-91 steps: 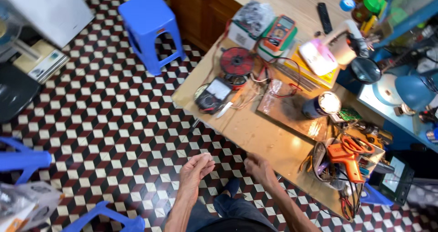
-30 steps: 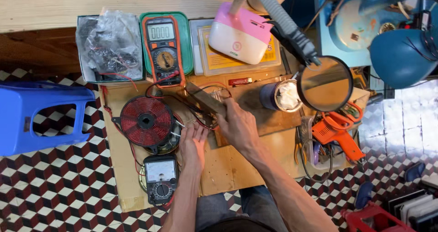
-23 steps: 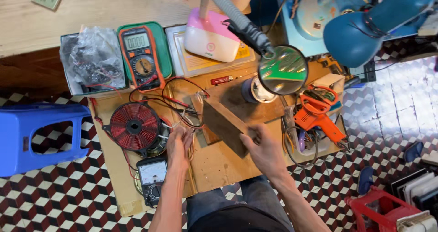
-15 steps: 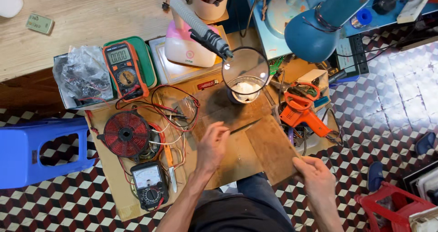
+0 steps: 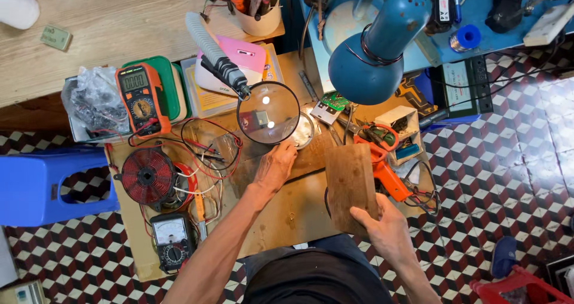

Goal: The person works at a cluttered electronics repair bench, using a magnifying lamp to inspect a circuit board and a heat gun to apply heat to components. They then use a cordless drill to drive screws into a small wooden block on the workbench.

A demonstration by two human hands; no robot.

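My right hand grips the lower end of a brown wooden board and holds it raised at the right edge of the small wooden worktable. My left hand lies on the tabletop. Its fingertips are at the lower rim of a round magnifying glass on a flexible arm. A small dark part shows through the lens. A shiny round tin sits just right of the lens.
A red wire coil, tangled leads, an analog meter and an orange multimeter fill the table's left. An orange hand tool lies right of the board. A blue lamp hangs above. A blue stool stands left.
My right hand has picked the wooden board up off the table and carried it to the right. My left hand has slid from the board's spot up to the magnifying glass.
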